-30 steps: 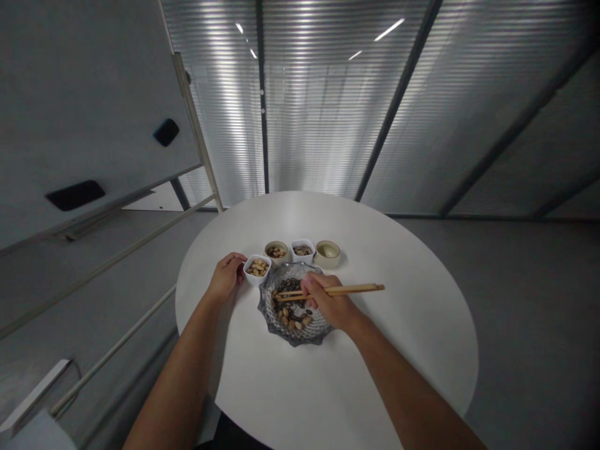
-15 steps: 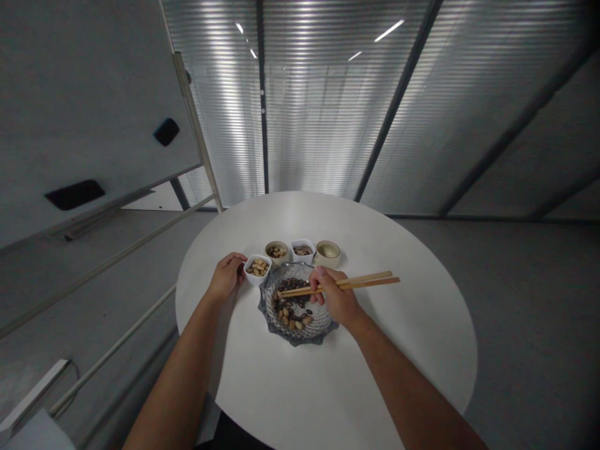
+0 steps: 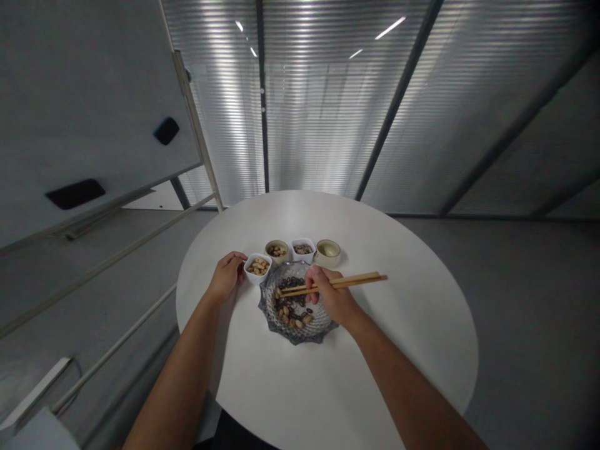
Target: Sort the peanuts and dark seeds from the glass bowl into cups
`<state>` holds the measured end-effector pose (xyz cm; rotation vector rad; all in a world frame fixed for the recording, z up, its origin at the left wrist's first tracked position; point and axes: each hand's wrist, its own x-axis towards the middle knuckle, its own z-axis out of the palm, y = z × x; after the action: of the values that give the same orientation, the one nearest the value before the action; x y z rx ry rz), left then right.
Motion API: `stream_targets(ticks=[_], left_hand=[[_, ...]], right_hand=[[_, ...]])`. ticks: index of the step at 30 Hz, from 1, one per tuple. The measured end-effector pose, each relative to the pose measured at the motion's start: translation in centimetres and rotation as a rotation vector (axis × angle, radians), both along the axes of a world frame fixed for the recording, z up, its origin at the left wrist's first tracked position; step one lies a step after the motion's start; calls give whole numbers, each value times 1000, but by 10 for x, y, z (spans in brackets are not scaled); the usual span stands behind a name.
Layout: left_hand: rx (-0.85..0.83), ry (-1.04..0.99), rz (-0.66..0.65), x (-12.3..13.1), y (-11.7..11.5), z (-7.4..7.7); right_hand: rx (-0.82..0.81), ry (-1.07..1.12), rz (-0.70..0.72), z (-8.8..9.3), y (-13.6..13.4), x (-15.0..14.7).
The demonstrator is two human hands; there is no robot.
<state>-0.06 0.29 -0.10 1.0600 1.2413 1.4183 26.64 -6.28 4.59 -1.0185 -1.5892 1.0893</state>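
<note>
My right hand holds a pair of wooden chopsticks above a scalloped glass dish, with the tips over its left part. The dish holds peanuts and dark seeds. My left hand is curled, its fingers against the left side of a white square bowl of peanuts. Behind the dish stand a round bowl of mixed nuts, a white square bowl of dark seeds and a small cream cup. The cup's contents are hard to make out.
All of this stands on a round white table, with bare tabletop to the right and in front. A whiteboard on a metal stand rises at the left. Behind the table is a ribbed glass wall. Grey floor surrounds the table.
My right hand has shifted slightly right over the dish, and the chopsticks lie at a changed angle, their tips staying over the dish. My left hand has not moved.
</note>
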Motion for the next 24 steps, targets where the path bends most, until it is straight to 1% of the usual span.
stream_targets(ticks=[8,14,20,24], left_hand=[[-6,1,-3,1,-1,1],[-8,-8,-1,1,0,0],[-8,6,-13,0,0,0],[-16,12,-7,1,-1,0]], right_hand=[[27,-84,-1,1,0,-1],[23,-81,-15,-2,-2,-3],[58,-112,42,-3,-1,1],[74,-152,49,-2,-2,2]])
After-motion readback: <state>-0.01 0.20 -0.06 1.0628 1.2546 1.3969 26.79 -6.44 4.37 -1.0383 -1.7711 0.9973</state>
